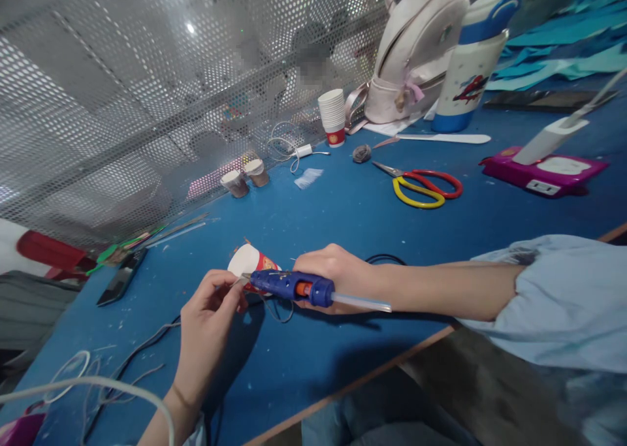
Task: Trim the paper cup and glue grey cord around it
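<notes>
My right hand [326, 266] is closed around a blue hot glue gun [279, 285], and a clear glue stick [365, 301] sticks out of its back end. The gun's metal nozzle points left, right at the fingertips of my left hand [210, 309]. Those fingers are pinched together on something small that I cannot make out. Just behind the nozzle lies a red and white paper cup [245, 261], tipped over and partly hidden by the gun. A thin grey cord [281, 317] loops on the table below the gun.
Scissors [421, 188], a ball of grey cord [362, 153], a stack of paper cups [332, 116] and two covered cups [235, 183] stand farther back. A bottle [465, 74], backpack [416, 47] and pink power strip [543, 172] are right. Cables [127, 367] trail at left; mesh [196, 93] borders the table.
</notes>
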`<state>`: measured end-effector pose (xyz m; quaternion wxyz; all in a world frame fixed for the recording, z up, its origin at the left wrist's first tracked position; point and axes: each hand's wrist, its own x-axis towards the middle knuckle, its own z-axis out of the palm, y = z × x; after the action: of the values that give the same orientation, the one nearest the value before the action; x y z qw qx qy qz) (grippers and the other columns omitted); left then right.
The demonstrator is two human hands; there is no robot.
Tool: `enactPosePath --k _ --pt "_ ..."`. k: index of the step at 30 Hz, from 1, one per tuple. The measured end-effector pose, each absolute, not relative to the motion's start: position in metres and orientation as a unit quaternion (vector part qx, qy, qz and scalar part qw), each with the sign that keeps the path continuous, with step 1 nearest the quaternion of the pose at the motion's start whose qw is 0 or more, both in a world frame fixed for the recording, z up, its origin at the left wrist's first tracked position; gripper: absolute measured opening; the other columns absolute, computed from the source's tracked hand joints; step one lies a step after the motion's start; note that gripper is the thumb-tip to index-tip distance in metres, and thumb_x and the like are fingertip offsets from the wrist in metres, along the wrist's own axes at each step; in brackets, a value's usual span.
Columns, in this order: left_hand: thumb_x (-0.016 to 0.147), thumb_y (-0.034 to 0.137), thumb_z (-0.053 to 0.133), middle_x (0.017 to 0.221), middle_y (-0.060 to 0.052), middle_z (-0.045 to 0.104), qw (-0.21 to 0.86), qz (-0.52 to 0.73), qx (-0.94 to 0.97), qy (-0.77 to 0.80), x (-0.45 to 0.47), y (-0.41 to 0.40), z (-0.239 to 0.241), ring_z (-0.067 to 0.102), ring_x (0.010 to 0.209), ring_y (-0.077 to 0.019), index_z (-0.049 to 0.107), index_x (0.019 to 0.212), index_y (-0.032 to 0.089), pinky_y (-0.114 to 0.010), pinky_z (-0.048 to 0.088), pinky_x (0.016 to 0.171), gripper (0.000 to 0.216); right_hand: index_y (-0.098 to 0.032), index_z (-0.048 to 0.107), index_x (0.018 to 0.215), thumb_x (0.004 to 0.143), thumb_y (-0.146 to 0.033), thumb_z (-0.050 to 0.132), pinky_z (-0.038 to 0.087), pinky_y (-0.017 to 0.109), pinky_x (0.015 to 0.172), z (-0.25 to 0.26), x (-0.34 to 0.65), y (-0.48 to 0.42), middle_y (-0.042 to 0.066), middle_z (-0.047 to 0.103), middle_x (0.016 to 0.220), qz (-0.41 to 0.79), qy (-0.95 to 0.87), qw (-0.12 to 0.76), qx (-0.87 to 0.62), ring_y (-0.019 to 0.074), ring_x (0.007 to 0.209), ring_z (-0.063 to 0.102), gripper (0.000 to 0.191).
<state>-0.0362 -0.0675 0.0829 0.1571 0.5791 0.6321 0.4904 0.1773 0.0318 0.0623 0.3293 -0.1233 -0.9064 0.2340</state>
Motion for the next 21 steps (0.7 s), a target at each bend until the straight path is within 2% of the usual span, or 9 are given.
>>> enactPosePath --k 14,17,21 --pt "0.084 0.031 0.064 0.076 0.001 0.057 0.168 0.502 0.566 0.631 -0.040 -0.069 0.082 0.053 0.059 -0.0098 0.063 0.080 0.019 -0.021 0.045 0.055 0.012 -0.015 0.059 0.072 0.083 -0.028 0.062 0.040 0.023 0.058 0.072 0.178 0.039 0.004 0.064 0.070 0.289 -0.877 0.348 -0.160 0.0119 0.059 0.056 0.017" --pt "0.084 0.031 0.064 0.075 0.001 0.058 0.171 0.505 0.559 0.635 -0.041 -0.069 0.083 0.053 0.059 -0.0102 0.063 0.079 0.019 -0.021 0.045 0.055 0.014 -0.015 0.061 0.071 0.084 -0.033 0.062 0.038 0.023 0.054 0.084 0.180 0.038 0.001 0.060 0.063 0.360 -0.852 0.324 -0.199 0.0108 0.056 0.051 0.022" --pt "0.082 0.032 0.067 0.072 0.001 0.058 0.191 0.515 0.537 0.640 -0.044 -0.068 0.081 0.053 0.059 -0.0110 0.064 0.080 0.018 -0.022 0.045 0.055 0.014 -0.016 0.068 0.082 0.084 -0.041 0.063 0.036 0.022 0.050 0.099 0.185 0.046 -0.002 0.058 0.062 0.447 -0.811 0.268 -0.264 0.0109 0.055 0.048 0.025"
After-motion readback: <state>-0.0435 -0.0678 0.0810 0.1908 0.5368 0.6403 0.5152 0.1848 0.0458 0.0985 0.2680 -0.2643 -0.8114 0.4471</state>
